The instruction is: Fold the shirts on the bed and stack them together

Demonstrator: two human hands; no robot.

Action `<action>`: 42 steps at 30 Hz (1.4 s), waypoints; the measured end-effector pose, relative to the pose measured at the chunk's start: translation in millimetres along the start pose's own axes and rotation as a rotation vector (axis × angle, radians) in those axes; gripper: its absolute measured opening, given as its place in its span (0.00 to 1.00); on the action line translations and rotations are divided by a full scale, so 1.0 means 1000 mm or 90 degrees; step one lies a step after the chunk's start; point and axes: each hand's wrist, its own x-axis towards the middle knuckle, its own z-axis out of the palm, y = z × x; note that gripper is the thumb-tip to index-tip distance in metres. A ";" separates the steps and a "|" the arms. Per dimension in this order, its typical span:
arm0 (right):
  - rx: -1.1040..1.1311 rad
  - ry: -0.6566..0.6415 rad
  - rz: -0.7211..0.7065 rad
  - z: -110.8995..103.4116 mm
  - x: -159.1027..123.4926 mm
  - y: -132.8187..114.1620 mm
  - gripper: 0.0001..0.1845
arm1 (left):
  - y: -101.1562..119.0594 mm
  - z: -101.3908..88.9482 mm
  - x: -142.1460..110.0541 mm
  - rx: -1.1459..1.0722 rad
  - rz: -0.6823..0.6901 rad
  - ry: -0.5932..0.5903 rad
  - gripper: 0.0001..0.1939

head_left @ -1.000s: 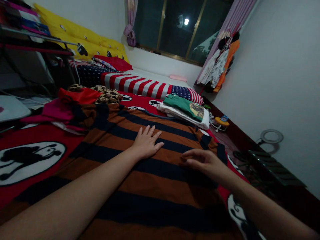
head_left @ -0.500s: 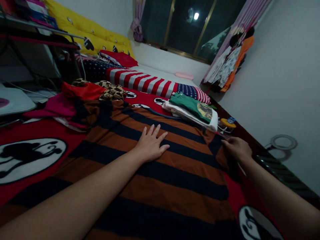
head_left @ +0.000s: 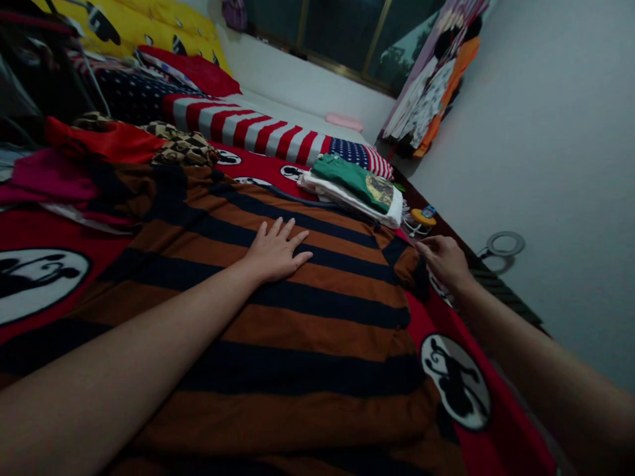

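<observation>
A brown and navy striped T-shirt [head_left: 317,330] lies spread out over a red cover, its collar at the far side. My left hand [head_left: 275,254] rests flat on the upper part of the shirt, fingers spread, palm down. At the shirt's right sleeve [head_left: 405,263], my right hand [head_left: 444,261] is closed, thumb and fingertips pinched at the sleeve's upper edge. The other sleeve, on the left, meets a bunched heap of clothes: magenta cloth [head_left: 54,175], orange-red cloth [head_left: 119,142] and checked brown cloth [head_left: 186,144].
Beyond the collar sits a folded stack with a green garment [head_left: 347,178] over white cloth [head_left: 394,213]. A yellow round object [head_left: 423,217] lies right of it, by the wall [head_left: 555,165]. The red cover [head_left: 501,410] bears black-and-white figures. Clothes [head_left: 436,99] hang near the window.
The view has tilted down and turned right, so everything sits further left and higher. My left hand stays flat on the shirt; my right hand remains at the sleeve, which now looks flatter.
</observation>
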 end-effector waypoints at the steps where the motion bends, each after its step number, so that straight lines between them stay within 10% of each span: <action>1: 0.055 -0.004 -0.053 -0.009 -0.015 -0.007 0.18 | 0.000 0.000 0.000 0.001 0.000 0.001 0.33; 5: 0.231 -0.229 -0.261 -0.048 -0.087 -0.040 0.08 | 0.000 0.000 0.000 -0.001 -0.002 0.006 0.34; 10: 0.310 -0.470 -0.262 -0.077 -0.152 -0.058 0.08 | 0.000 0.001 0.000 -0.002 -0.002 0.009 0.33; 18: 0.216 -0.422 -0.203 -0.056 -0.179 -0.055 0.03 | -0.002 0.003 0.001 0.001 0.001 0.011 0.34; 33: 0.150 -0.481 -0.179 -0.086 -0.183 -0.048 0.06 | 0.000 -0.002 -0.002 -0.005 -0.001 0.016 0.33; 42: 0.100 -0.471 -0.265 -0.069 -0.133 -0.116 0.04 | -0.001 0.000 -0.002 -0.023 -0.003 0.018 0.33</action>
